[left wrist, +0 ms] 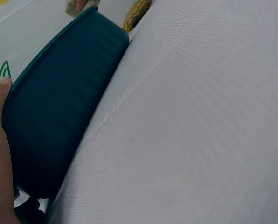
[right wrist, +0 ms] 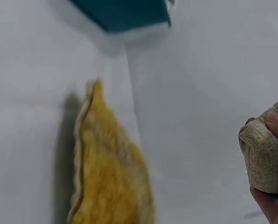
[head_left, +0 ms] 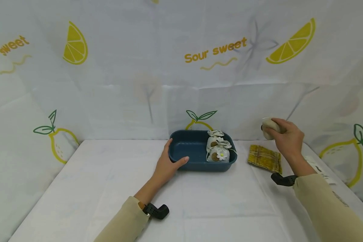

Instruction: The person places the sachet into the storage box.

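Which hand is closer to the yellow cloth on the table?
Right. The right hand is raised just above and behind the yellow cloth, holding a small burlap pouch. The left hand grips the blue tray, farther away.

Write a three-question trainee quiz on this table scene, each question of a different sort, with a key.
1. True or false: the left hand grips the near left end of the blue tray.
2. Multiple choice: what does the right hand hold in the air? A) the yellow plaid pouch B) a beige cloth sachet C) a lemon
3. Fill in the missing word: the yellow plaid pouch lies flat on the table, to the ____ of the tray as the person sees it.

Key
1. True.
2. B: the beige cloth sachet is pinched in the fingers; more sachets sit in the tray's right end.
3. Right.
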`<state>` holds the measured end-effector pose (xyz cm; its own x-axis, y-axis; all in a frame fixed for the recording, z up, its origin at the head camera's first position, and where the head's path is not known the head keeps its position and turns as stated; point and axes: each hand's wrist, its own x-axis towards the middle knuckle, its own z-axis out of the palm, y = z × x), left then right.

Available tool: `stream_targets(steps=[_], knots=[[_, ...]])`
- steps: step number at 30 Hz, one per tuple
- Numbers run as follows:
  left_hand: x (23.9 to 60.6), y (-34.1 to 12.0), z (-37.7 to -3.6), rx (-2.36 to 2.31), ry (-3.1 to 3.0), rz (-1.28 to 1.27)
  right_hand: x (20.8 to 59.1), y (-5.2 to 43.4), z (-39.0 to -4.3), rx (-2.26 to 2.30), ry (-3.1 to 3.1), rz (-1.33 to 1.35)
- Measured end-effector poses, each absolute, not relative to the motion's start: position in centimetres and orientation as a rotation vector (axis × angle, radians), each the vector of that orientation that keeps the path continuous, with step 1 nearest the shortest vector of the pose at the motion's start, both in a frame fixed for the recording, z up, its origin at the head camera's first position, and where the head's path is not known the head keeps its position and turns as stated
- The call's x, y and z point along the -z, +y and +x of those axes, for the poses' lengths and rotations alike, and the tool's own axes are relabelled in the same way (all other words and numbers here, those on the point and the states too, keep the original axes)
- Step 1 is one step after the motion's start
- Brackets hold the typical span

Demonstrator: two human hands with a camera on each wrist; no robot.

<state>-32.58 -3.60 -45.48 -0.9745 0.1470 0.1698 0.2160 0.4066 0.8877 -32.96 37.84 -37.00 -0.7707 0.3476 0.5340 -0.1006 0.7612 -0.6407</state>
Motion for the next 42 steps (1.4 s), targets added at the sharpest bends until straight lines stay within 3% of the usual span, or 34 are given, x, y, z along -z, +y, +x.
stream_targets(steps=[12,42], knots=[[45.6,-3.6,-32.7,1.642,-2.589,-0.327,35.0,31.2,-32.2,-0.954,-2.180,0.108],[45.6,-3.7,-32.9,1.636,-2.573,-0.342,36.6,20.0,-35.1,-0.742,-2.535,0.628]])
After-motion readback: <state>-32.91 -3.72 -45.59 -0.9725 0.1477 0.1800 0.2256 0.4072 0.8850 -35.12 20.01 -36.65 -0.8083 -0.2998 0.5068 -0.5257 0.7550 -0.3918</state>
